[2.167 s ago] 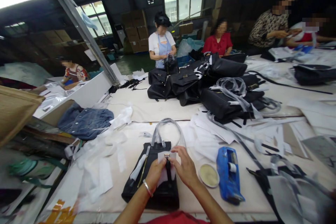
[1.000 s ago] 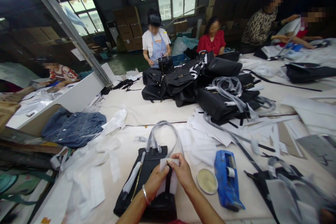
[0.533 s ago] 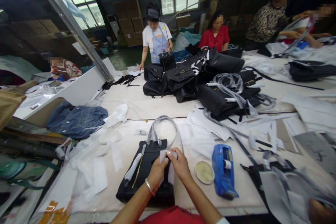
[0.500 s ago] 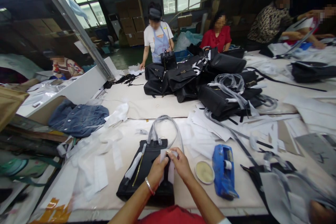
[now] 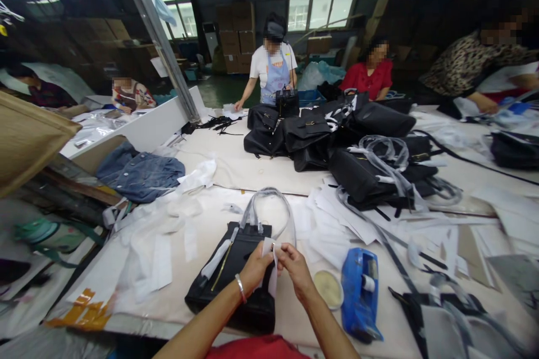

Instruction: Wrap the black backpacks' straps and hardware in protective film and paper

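A black handbag lies on the table in front of me, with a gold zip on its face and clear plastic wrapped round its raised handles. Over its right side, my left hand is closed on a pale strip of paper, thumb on top. My right hand pinches at the same paper's right edge, fingertips close to the left thumb. A dark strap-like part shows beneath the paper; the fingers partly cover it. White wrapping sits along the zip.
Right of my hands are a round tin and a blue tape dispenser. Black bags are heaped beyond, near loose white sheets. A denim garment lies left. A co-worker in an apron stands across the table.
The view has swung left, so the background sits further right. Both hands stay at the paper on the bag; the right fingers are more curled together at its edge.
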The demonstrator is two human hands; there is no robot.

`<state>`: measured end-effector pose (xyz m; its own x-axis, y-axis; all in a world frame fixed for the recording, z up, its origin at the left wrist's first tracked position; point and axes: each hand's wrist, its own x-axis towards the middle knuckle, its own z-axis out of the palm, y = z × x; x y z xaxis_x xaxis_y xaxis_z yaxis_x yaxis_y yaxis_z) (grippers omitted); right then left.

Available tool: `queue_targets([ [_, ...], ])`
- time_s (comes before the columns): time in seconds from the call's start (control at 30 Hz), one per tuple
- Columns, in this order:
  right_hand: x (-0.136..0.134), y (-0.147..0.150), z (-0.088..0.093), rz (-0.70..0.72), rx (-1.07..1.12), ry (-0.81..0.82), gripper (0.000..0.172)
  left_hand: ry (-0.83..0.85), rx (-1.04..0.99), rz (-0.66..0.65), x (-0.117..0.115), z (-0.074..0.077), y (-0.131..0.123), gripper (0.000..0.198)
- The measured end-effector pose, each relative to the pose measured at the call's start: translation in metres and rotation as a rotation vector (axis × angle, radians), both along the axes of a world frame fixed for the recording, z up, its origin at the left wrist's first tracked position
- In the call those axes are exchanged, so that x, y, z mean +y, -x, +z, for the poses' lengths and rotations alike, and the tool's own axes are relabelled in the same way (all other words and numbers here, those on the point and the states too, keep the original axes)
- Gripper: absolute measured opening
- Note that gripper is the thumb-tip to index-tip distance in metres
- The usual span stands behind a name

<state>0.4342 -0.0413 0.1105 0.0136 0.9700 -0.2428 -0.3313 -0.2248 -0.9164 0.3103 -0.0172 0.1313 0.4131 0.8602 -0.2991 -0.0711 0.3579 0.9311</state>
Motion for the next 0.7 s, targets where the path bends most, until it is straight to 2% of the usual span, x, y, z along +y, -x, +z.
queue_targets([
  [0.13,0.002,0.002,-0.003,-0.086,-0.188,-0.014,0.034,-0.047,0.092,0.012,-0.001,0.002,-0.008,0.032],
  [0.27,-0.002,0.005,-0.011,-0.221,-0.420,-0.005,0.032,-0.099,0.115,0.078,-0.012,0.005,-0.011,0.037],
  [0.4,-0.003,0.007,-0.017,-0.277,-0.577,-0.032,0.031,-0.172,0.125,0.092,-0.023,0.005,-0.010,0.037],
  [0.57,0.000,0.009,-0.020,-0.260,-0.505,0.010,0.033,-0.187,0.189,0.182,-0.024,-0.008,-0.014,0.029],
  [0.7,0.002,-0.001,-0.014,-0.145,-0.385,0.000,0.036,-0.096,0.194,0.206,-0.019,-0.015,-0.016,0.031],
])
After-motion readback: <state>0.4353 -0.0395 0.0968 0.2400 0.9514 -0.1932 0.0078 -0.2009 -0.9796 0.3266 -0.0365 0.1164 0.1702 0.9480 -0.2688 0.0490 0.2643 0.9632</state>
